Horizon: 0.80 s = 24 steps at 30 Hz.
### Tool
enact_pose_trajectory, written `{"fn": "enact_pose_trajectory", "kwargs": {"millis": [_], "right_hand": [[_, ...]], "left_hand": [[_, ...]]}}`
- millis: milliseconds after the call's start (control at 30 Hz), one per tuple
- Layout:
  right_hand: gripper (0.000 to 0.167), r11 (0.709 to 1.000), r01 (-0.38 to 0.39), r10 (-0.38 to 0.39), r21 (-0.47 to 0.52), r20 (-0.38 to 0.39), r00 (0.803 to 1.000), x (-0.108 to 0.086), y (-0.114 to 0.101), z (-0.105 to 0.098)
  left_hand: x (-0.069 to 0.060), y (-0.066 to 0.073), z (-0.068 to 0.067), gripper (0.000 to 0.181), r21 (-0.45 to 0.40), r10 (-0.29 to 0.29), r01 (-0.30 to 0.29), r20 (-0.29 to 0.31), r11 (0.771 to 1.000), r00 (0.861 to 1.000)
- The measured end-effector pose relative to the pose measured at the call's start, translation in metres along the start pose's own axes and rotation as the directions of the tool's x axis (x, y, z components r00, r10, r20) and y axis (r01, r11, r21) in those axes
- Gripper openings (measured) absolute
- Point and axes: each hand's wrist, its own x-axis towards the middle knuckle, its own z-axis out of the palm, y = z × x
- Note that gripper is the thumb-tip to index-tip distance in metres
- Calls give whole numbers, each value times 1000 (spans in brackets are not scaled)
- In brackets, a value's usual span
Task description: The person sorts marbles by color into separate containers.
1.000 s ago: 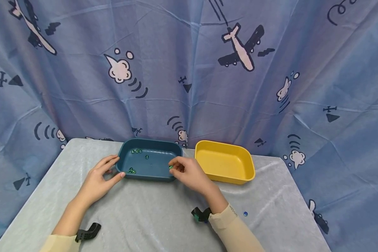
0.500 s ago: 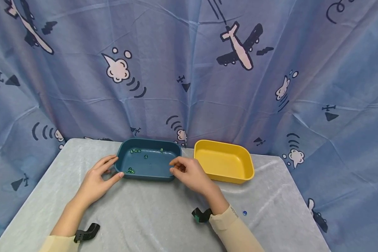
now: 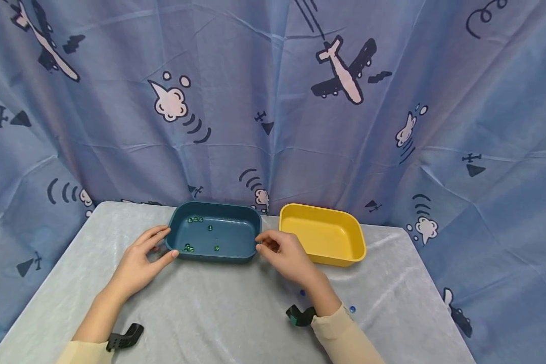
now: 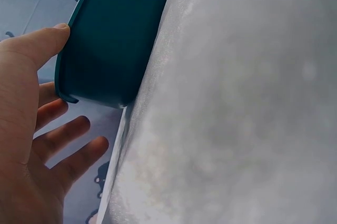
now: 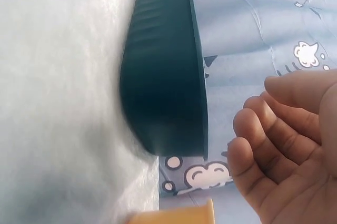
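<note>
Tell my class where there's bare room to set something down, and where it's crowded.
Bare tablecloth lies before the teal tray, between the left hand and right hand. The yellow tray looks bare inside. Crowded: the teal tray's left half, holding most green marbles. The right hand crowds the trays' gap.

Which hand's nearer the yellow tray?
Right. The right hand overlaps the near left corner of the yellow tray in the head view. The left hand touches the left end of the teal tray, which lies between it and the yellow one.

Left hand [image 3: 138, 260] spreads, right hand [image 3: 287, 254] curls loosely
</note>
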Motion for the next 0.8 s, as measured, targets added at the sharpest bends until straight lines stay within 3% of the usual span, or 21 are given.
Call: {"fn": "enact_pose_trajectory", "kwargs": {"millis": [333, 500, 633, 800], "right_hand": [[11, 1000, -25, 24, -15, -46, 999, -18, 3, -18], [13, 998, -34, 30, -47, -79, 996, -24, 2, -33], [16, 996, -34, 24, -82, -121, 992, -31, 7, -47], [15, 991, -59, 35, -120, -194, 980, -50, 21, -71]], "left_hand": [[1, 1, 0, 64, -8, 15, -15, -3, 1000, 1000], [0, 6, -7, 62, 9, 57, -57, -46, 998, 997], [3, 22, -12, 62, 11, 114, -114, -105, 993, 988], [15, 64, -9, 58, -22, 249, -254, -136, 967, 959]]}}
